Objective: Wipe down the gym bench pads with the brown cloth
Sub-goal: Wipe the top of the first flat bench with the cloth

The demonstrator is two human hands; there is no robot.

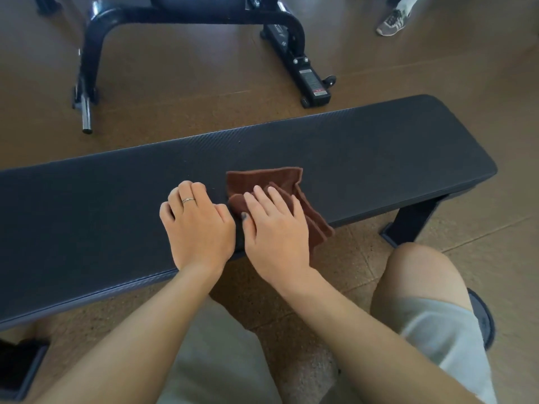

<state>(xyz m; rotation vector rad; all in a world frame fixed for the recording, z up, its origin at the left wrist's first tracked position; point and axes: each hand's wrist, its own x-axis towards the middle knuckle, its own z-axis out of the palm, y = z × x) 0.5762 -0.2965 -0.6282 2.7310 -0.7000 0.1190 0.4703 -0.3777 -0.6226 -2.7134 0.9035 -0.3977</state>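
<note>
A folded brown cloth (280, 199) lies on the near half of a dark bench pad (364, 158), right of its middle, its long axis running from the pad's centre line toward the near edge, where one corner hangs just over the side. The pad's own long axis runs from lower left, where the frame edge cuts it off, up to a rounded end at the right. The right hand (275, 231) lies flat on the cloth, fingers straight and pressing down, covering much of its middle. The left hand (197, 225), a ring on one finger, rests on the bare pad just beside the cloth, its fingers curled under and holding nothing. One bench leg (414, 220) shows below the right end; the rest of the frame is hidden. Beyond, on the brown floor (189, 91), stands a second machine's black base (186, 16), its top cut off. A sneaker (390, 23) enters at top right.
</note>
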